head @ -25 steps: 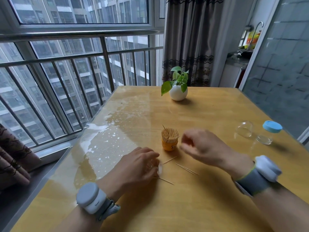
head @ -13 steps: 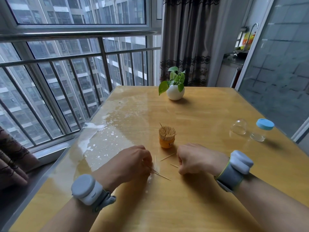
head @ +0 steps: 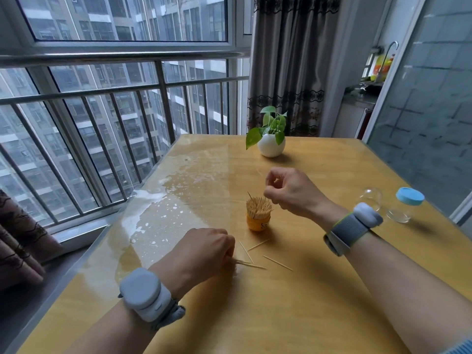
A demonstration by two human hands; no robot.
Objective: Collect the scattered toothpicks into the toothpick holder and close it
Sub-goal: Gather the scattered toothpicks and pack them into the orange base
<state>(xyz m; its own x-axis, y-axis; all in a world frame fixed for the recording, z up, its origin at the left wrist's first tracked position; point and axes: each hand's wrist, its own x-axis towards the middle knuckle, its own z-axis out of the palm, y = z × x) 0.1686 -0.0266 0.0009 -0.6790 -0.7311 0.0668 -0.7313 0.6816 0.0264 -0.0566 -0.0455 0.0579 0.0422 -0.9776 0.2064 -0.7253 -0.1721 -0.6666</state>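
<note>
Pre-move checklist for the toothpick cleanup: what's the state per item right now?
1. Toothpick holder upright and open: ok.
2. Loose toothpicks all collected: not ok, several lie in front of the holder.
3. Left hand has a grip: ok, it pinches a toothpick bundle whose ends stick out.
4. Right hand empty above the holder: cannot tell, its fingers are curled and no pick is visible.
5. Holder closed: not ok. A clear dome, likely its lid, lies off to the right beside a blue-capped jar.
</note>
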